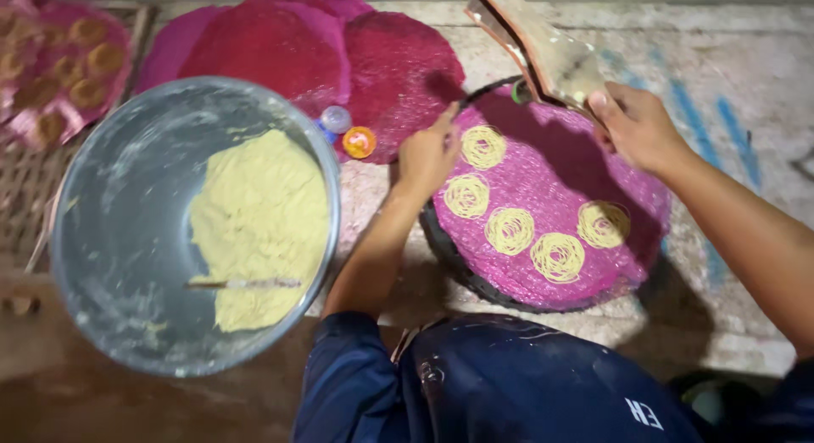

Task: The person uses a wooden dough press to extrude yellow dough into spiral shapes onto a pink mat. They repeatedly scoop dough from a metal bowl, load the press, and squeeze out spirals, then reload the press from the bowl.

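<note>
The floor (746, 87) is rough pale concrete, stained with blue streaks at the upper right of the frame. Towards the lower left it turns dark and brownish — dim there, while the light falls brighter across the top. A woven mat (25, 197) lies at the left edge.

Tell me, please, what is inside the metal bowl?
The bowl holds pale yellow dough with a thin stick lying across it. The bowl bottom under the dough is hidden.

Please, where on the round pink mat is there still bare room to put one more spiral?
On the round pink woven mat, bare room lies at the top right, between the right hand and the five yellow dough spirals, and along the right rim. The left side, beside the left hand, is crowded.
</note>
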